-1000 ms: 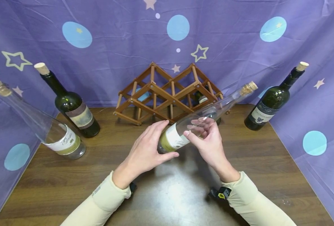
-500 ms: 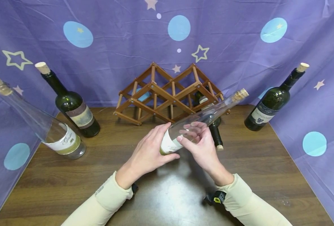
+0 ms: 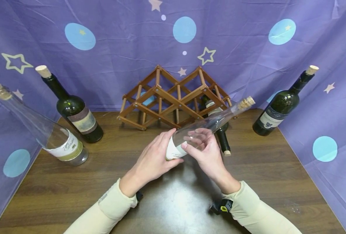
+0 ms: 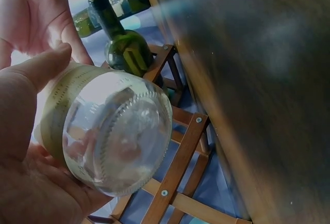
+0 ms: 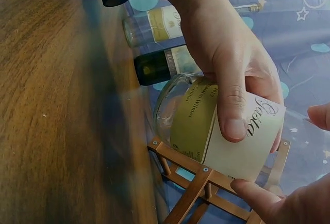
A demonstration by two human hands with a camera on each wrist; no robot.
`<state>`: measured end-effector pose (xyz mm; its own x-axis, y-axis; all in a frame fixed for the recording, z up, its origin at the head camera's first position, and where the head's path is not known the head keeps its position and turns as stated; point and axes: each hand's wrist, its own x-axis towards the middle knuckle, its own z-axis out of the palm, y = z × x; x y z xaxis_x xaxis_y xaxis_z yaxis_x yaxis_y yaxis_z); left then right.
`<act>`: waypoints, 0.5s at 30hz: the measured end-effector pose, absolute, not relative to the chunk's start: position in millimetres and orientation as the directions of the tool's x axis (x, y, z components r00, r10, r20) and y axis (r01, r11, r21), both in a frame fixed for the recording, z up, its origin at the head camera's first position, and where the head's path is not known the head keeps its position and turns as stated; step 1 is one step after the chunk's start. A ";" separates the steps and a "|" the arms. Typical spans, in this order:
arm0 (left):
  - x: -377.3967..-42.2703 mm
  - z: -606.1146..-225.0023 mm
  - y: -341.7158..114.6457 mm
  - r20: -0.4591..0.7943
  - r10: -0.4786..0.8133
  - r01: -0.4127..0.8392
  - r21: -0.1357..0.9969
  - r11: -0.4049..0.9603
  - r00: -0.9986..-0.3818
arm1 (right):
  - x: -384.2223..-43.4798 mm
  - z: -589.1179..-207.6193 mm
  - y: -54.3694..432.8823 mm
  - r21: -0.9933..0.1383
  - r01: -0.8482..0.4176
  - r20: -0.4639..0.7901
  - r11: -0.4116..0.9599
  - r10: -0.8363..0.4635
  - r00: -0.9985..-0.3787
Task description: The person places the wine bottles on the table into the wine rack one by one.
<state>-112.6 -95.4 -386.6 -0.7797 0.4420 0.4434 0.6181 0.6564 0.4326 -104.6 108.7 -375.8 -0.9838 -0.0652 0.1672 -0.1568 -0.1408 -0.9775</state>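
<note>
Both hands hold a clear glass wine bottle (image 3: 181, 138) above the table, tilted so its corked neck points up and to the right. My left hand (image 3: 153, 156) grips the bottle's lower end, its thumb across the white and olive label (image 5: 242, 152). Farther up the body, my right hand (image 3: 206, 152) holds the glass between its thumb and fingers, which show through from behind. The clear round base (image 4: 124, 136) faces the left wrist camera. Just beyond the bottle stands a wooden lattice wine rack (image 3: 168, 95). A dark corked bottle (image 3: 223, 139) lies in its right side, neck toward me.
On the left stand another clear corked bottle (image 3: 69, 148) and a dark green bottle (image 3: 83, 122). Another dark green bottle (image 3: 281, 105) stands at the right edge of the wooden table (image 3: 278, 182). A purple patterned cloth (image 3: 126, 39) hangs behind and at both sides.
The held bottle has moved slightly left and its neck has lowered, with both hands still on it. The dark bottle's neck in the rack has come into view.
</note>
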 end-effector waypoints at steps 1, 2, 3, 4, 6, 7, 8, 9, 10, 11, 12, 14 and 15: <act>-112.6 -386.8 -95.3 0.443 0.443 0.619 0.435 0.654 -0.779 | -104.5 -375.7 108.8 -0.978 -0.150 0.161 -0.144 -0.069 -0.985; -112.6 -387.1 -95.4 0.443 0.445 0.621 0.436 0.651 -0.778 | -104.5 -375.9 108.8 -0.979 -0.145 0.156 -0.146 -0.072 -0.985; -112.5 -387.4 -95.7 0.442 0.445 0.620 0.439 0.650 -0.779 | -104.4 -375.9 108.8 -0.979 -0.137 0.149 -0.148 -0.075 -0.986; -112.3 -387.6 -96.0 0.439 0.444 0.618 0.440 0.652 -0.781 | -104.3 -375.8 108.9 -0.980 -0.131 0.144 -0.148 -0.078 -0.987; -111.9 -388.1 -96.5 0.433 0.441 0.612 0.443 0.656 -0.786 | -103.9 -375.6 109.1 -0.983 -0.117 0.129 -0.142 -0.082 -0.988; -111.6 -388.2 -96.6 0.431 0.438 0.608 0.444 0.658 -0.789 | -103.7 -375.4 109.3 -0.985 -0.111 0.123 -0.135 -0.084 -0.989; -111.4 -388.4 -97.0 0.429 0.436 0.605 0.445 0.661 -0.792 | -103.5 -375.2 109.6 -0.986 -0.106 0.118 -0.126 -0.086 -0.989; -111.2 -388.6 -97.2 0.425 0.433 0.600 0.447 0.663 -0.795 | -103.3 -374.9 110.0 -0.988 -0.101 0.112 -0.114 -0.090 -0.990; -111.0 -388.7 -97.3 0.422 0.431 0.597 0.450 0.664 -0.797 | -103.1 -374.6 110.4 -0.990 -0.098 0.107 -0.099 -0.094 -0.990; -110.8 -388.8 -97.5 0.420 0.429 0.595 0.455 0.663 -0.800 | -103.1 -374.5 111.0 -0.992 -0.094 0.102 -0.085 -0.099 -0.990; -110.7 -389.1 -97.7 0.418 0.429 0.593 0.457 0.663 -0.801 | -103.2 -374.5 111.5 -0.993 -0.092 0.099 -0.072 -0.104 -0.990; -110.6 -389.4 -98.5 0.416 0.428 0.591 0.460 0.662 -0.803 | -103.4 -374.5 112.6 -0.995 -0.091 0.096 -0.050 -0.115 -0.989; -110.6 -389.6 -99.0 0.416 0.427 0.591 0.461 0.662 -0.803 | -103.6 -374.5 113.1 -0.995 -0.091 0.095 -0.040 -0.122 -0.988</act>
<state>-110.6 -99.0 -389.6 -0.8029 0.4270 0.4160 0.5910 0.6620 0.4610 -103.6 113.1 -374.5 -0.9879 -0.1220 0.0953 -0.0911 -0.0397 -0.9951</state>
